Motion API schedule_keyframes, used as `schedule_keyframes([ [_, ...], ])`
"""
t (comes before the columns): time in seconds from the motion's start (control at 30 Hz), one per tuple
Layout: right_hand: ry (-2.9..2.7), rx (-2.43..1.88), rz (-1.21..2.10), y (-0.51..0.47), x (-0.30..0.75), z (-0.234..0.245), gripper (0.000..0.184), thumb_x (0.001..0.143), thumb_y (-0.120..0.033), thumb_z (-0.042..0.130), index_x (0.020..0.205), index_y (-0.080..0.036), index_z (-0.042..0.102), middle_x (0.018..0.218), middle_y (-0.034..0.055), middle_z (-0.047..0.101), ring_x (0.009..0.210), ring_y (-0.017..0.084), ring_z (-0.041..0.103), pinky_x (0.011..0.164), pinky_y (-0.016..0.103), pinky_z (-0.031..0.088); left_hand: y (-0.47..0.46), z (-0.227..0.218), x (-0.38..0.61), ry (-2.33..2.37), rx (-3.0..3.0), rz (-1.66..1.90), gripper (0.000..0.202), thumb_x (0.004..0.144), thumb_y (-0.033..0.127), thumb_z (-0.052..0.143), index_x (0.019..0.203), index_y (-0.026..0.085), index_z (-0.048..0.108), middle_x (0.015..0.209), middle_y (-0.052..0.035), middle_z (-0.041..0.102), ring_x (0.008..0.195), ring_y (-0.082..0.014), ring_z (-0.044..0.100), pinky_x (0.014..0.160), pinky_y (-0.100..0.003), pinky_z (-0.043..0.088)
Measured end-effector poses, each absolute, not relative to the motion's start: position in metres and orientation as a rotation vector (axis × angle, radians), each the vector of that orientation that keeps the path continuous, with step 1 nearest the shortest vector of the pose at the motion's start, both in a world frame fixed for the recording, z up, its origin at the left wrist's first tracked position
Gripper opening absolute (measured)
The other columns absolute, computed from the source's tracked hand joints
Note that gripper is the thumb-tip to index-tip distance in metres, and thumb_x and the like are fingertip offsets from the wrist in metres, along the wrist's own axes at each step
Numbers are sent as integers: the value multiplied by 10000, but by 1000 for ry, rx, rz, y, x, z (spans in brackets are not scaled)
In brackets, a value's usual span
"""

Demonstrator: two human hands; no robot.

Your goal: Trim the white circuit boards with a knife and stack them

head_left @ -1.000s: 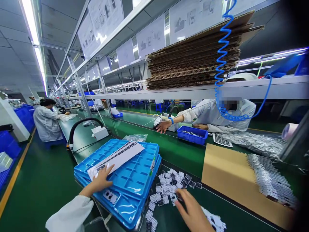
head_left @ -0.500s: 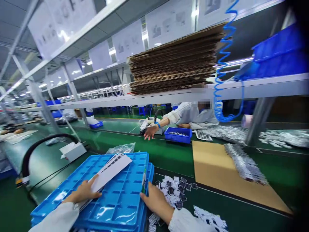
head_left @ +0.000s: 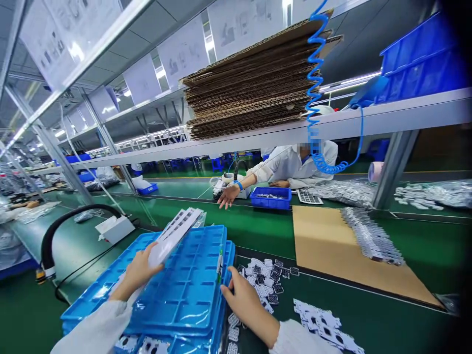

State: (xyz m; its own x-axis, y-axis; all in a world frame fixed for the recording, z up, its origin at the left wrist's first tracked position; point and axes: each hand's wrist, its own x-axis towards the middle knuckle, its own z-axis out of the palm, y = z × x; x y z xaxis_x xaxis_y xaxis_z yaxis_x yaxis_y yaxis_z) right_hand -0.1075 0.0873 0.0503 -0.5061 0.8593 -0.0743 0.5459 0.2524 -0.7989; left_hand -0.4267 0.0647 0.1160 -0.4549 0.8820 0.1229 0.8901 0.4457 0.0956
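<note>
My left hand [head_left: 139,271] is closed around a thin stack of long white sheets [head_left: 176,240] marked with dark rectangles. It holds them tilted above a stack of blue compartment trays [head_left: 195,290]. At the right rim of the trays is my right hand [head_left: 246,301], thumb and forefinger apart; whether it touches the rim I cannot tell. A green-and-white pen-like item [head_left: 220,265] lies along that rim. White plates with dark round openings [head_left: 153,345] show in the lower tray at the front. Small white and black parts [head_left: 261,278] are heaped right of the trays.
Across the green belt [head_left: 258,231], a co-worker's hand [head_left: 229,195] reaches out beside a blue bin [head_left: 271,197]. A cardboard sheet [head_left: 324,246] bears a row of metallic parts [head_left: 372,238]. Overhead, a shelf [head_left: 236,140] carries stacked cardboard [head_left: 250,83]; a coiled blue hose [head_left: 315,73] hangs down.
My left hand has lifted the white sheets up and away from the tray. My right hand has loosened from the tray rim, its fingers further apart. The camera view has shifted slightly.
</note>
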Motion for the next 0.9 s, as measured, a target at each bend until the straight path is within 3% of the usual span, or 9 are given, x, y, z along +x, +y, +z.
schedule_keyframes([
  [0.13,-2130,-1159,1196,73,-95,52,465,855,-261,468,1303,-150,409,945,60,617,832,182,575,751,302,410,111,136,-373,-2524,-1725,-144,708,753,432,584,1363,187,321,1219,-127,496,1079,-274,511,895,-442,406],
  [0.27,-2142,-1060,1264,55,-72,55,461,832,-266,477,1288,-205,444,958,46,619,762,159,569,691,261,402,160,144,-312,-2432,-1822,-68,542,835,443,537,1298,192,410,1231,-108,489,1092,-266,490,927,-501,381],
  [0.5,-2150,-1053,1334,44,-22,59,369,797,-247,498,1159,-201,555,900,51,638,686,147,544,620,232,387,203,151,-249,-2385,-1853,-58,528,844,452,527,1292,190,426,1265,-117,478,1133,-286,473,958,-543,349],
  [0.6,-2137,-1059,1369,43,-19,57,313,796,-233,496,1093,-181,581,851,42,641,619,121,525,566,209,369,211,159,-224,-2340,-1843,-122,592,821,509,529,1307,189,419,1336,-129,424,1228,-324,388,1012,-592,253],
  [0.77,-2153,-1065,1383,41,-23,52,292,795,-200,503,1072,-172,591,825,31,636,635,116,532,584,207,370,204,182,-203,-2198,-1922,-238,721,796,590,501,1392,231,313,1494,-123,215,1365,-376,113,1054,-638,35],
  [0.9,-2186,-1093,1388,50,-29,50,306,853,-223,463,1141,-160,547,874,40,627,706,132,561,621,231,401,146,178,-249,-2308,-1928,-226,591,815,576,473,1330,291,417,1429,-73,376,1350,-338,205,1056,-631,39],
])
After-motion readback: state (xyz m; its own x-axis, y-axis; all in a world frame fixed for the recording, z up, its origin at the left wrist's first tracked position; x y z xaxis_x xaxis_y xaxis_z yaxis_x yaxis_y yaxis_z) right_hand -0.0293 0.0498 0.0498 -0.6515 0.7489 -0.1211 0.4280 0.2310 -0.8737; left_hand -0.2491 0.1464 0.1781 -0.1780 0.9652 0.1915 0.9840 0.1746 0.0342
